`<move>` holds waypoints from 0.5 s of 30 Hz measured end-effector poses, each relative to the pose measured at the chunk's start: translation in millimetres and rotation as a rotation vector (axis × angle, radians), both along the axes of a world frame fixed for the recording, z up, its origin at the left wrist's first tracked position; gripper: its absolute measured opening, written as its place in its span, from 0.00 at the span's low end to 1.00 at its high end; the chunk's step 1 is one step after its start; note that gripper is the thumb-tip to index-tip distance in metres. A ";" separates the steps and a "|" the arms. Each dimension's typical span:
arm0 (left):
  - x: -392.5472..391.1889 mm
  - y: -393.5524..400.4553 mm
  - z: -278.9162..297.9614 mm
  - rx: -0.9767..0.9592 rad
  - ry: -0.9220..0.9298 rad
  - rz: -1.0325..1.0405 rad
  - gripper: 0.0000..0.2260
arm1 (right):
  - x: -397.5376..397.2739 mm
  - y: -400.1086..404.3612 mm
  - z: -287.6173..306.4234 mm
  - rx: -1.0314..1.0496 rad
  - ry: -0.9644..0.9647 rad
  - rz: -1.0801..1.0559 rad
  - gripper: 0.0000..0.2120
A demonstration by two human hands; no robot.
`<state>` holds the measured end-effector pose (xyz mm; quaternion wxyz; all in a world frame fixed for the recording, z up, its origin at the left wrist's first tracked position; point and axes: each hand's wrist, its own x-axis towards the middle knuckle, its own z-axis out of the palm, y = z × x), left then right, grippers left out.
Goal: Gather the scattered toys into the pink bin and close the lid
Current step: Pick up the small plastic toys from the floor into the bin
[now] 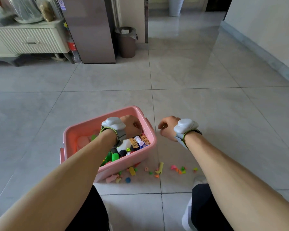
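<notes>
Filling partway: pink bin (pixel 83 130) holding many toys, lid unseen; small toys (pixel 157 170) lying on the floor (pixel 207 97). Left hand (pixel 131 125) curled over bin, contents untellable; right hand (pixel 168 128) loosely curled, seemingly empty.

Left hand (pixel 131 125) curled over open pink bin (pixel 150 132) full of toys; right hand (pixel 168 128) curled just beside; small toys (pixel 158 169) scattered on floor (pixel 207 105).
</notes>
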<state>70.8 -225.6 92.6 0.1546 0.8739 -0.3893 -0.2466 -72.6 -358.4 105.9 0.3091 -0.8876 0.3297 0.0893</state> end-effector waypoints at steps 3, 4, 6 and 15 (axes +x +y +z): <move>-18.4 4.0 -3.6 0.020 -0.029 -0.065 0.03 | -20.1 3.1 -9.6 -0.013 0.029 -0.025 0.11; -24.1 4.8 -5.1 0.025 -0.036 -0.065 0.03 | -25.4 3.5 -14.4 -0.012 0.045 -0.032 0.11; -36.9 6.4 -10.0 0.066 -0.039 -0.070 0.03 | -39.5 5.4 -22.9 -0.001 0.074 -0.054 0.11; -86.8 -5.3 -73.8 0.134 0.038 -0.045 0.08 | -79.4 7.5 -73.4 0.069 0.161 -0.139 0.13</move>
